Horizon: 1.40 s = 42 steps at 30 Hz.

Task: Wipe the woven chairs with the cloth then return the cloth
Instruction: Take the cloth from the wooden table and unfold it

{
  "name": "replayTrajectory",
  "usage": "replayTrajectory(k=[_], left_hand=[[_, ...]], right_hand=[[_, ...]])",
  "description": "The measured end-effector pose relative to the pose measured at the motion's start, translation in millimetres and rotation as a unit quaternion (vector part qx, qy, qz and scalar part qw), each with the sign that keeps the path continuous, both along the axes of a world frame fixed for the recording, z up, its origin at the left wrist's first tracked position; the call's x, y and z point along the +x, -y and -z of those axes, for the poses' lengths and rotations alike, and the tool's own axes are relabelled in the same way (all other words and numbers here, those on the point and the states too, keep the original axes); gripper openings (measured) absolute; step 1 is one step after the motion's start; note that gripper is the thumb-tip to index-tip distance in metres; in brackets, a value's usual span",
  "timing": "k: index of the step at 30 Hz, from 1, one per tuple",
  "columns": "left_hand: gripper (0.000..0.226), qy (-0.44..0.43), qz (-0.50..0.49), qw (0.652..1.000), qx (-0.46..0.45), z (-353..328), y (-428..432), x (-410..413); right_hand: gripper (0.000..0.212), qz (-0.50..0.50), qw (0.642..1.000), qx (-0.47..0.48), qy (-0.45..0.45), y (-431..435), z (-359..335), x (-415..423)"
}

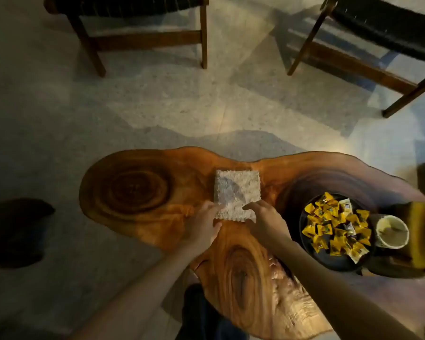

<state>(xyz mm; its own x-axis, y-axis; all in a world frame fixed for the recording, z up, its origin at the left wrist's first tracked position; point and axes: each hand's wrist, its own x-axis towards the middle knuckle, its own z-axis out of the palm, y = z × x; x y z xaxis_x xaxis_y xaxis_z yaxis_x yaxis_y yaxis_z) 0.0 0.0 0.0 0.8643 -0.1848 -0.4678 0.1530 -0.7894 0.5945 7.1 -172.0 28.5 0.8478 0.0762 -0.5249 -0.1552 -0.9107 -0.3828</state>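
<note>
Both hands on the near edge of the cloth (236, 192), folded flat mid-table (142, 190): left hand (204, 223) at 7 o'clock of it, right hand (264, 220) at 5 o'clock, fingers narrowed onto the fringe; pinching or merely pressing, cannot tell. Two chairs (133, 11) (388, 28) well apart at 11 and 1 o'clock. Likely risks: lifting by one layer and letting the fold fall open; swinging the right elbow toward 3 o'clock into the plate (309, 253) of sweets (336, 229) and the cup (391, 231) just beside it.
</note>
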Motion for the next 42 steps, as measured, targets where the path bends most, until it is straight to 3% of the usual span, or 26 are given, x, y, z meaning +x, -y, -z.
replayTrajectory(k=[6,12,16,22,29,35,42], left_hand=[[0.051,0.049,-0.001,0.998,0.042,66.8,3.2,7.1],[0.019,0.079,-0.040,0.996,0.002,71.9,1.4,14.8],[0.014,0.077,-0.092,0.992,-0.032,23.5,-9.5,16.4],[0.011,0.132,-0.153,0.977,-0.065,-105.5,-52.1,12.2],[0.008,0.215,-0.217,0.949,-0.072,-234.6,-139.6,-11.6],[0.010,0.218,-0.254,0.942,0.002,-286.2,-235.1,-37.8],[0.018,0.204,-0.243,0.946,0.059,-284.9,-357.7,-27.8]], right_hand=[[0.035,-0.038,0.999,-0.025,0.029,-1.2,72.4,2.3],[0.020,-0.034,0.997,-0.021,0.063,-0.8,76.0,11.8],[0.011,-0.019,0.995,0.054,0.077,-7.6,25.6,16.3],[0.008,-0.032,0.986,0.126,0.102,-41.9,-103.5,38.9],[0.009,-0.155,0.958,0.182,0.160,-119.1,-237.9,52.5],[0.010,-0.225,0.936,0.216,0.166,-202.7,-285.7,61.7],[0.011,-0.267,0.924,0.222,0.158,-329.9,-288.0,84.4]])
